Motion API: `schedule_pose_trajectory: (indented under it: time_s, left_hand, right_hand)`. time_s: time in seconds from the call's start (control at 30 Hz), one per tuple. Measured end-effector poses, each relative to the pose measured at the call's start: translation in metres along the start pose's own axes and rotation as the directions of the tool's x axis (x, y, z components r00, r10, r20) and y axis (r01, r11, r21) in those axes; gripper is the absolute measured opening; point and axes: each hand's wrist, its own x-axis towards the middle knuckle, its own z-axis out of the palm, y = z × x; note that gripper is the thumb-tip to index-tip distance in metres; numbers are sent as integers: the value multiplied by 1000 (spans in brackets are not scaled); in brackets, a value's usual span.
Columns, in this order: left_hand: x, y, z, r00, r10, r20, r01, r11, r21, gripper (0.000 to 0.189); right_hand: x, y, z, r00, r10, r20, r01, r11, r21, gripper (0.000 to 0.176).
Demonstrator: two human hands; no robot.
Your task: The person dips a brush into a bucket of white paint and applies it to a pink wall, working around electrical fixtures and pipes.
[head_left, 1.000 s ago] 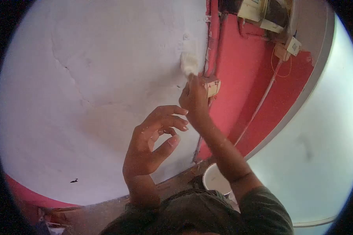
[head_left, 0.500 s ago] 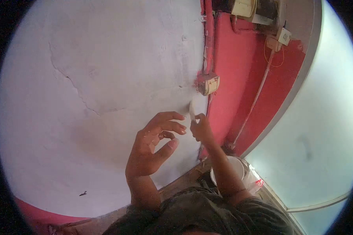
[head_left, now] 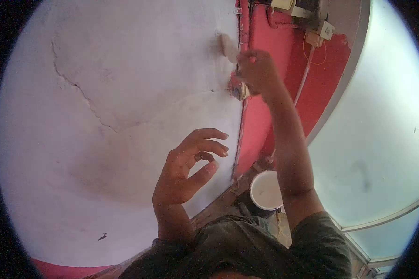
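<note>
White wall (head_left: 125,79) meets a pink pipe (head_left: 244,28), and the blurred brush (head_left: 228,48) is at that edge, above the small box (head_left: 238,89). The right hand (head_left: 260,72) has its fingers closed around it; the left hand (head_left: 181,172) is half-open, empty. Light, steady strokes should keep the edge neat.

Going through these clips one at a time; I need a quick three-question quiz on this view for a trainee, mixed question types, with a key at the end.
1. Which hand grips the blurred, brush-like tool?
2. True or false: the left hand holds nothing.
3. Fill in the colour: the long crack runs across the ___ wall.

Key:
1. The right hand.
2. True; it is curled but empty.
3. White; the crack shows on the white wall, not the red.
</note>
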Motion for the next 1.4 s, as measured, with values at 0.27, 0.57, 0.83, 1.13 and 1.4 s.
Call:
schedule_pose_trajectory:
  time_s: [0.27,0.57,0.83,1.13,1.4]
  left_hand:
    - [-5,-9,-14,998,-61,30,62,998,-31,23]
    - [0,-19,-9,997,-58,42,59,998,-30,27]
    - [12,-20,-7,997,-36,68,37,999,-11,22]
    - [32,-24,4,999,-11,-50,12,1000,22,23]
    - [55,-4,0,981,11,-191,0,998,61,24]
  right_hand:
    - [-96,152,67,991,127,-39,-131,983,-132,19]
    - [-90,150,10,968,25,249,128,806,-577,21]
    - [37,-30,-31,804,-533,265,562,533,-633,17]
    - [-37,82,42,753,-624,210,587,492,-642,37]
    - [-43,95,6,745,-105,659,577,596,-558,26]
